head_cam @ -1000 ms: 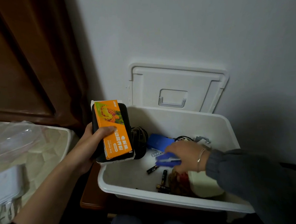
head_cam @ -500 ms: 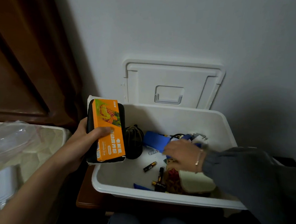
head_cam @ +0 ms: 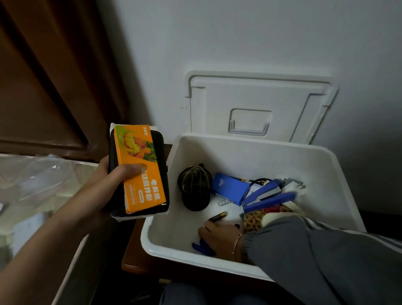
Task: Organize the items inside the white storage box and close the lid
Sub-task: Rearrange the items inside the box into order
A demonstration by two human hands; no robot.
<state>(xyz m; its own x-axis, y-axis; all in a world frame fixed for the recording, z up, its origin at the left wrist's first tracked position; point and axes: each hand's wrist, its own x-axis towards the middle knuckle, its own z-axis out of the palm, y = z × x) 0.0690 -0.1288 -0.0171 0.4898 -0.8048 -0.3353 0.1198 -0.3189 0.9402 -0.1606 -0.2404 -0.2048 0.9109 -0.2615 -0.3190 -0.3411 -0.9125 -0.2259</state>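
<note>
The white storage box (head_cam: 169, 252) stands open, its lid (head_cam: 216, 108) leaning back against the wall. My left hand (head_cam: 109, 182) holds a stack just left of the box: an orange packet (head_cam: 140, 166) on a black case (head_cam: 162, 178). My right hand (head_cam: 221, 236) is inside the box at the front, palm down, fingers on a small blue item (head_cam: 202, 247); its grip is hidden. A dark battery (head_cam: 217, 216) lies just beyond the fingertips. Further back lie a black mesh pouch (head_cam: 195, 188), a blue box (head_cam: 231, 189), a blue stapler (head_cam: 267, 195) and a snack bag (head_cam: 253, 219).
The box sits on a brown wooden stand (head_cam: 133, 252) against a white wall. A dark wooden panel (head_cam: 35, 80) fills the upper left. Below it, a pale surface holds clear plastic wrap (head_cam: 42, 177). My knees (head_cam: 186, 301) are under the box's front edge.
My right hand has let go of the blue stapler at the back right and moved down to the front floor of the box. My left hand has shifted the stack slightly left.
</note>
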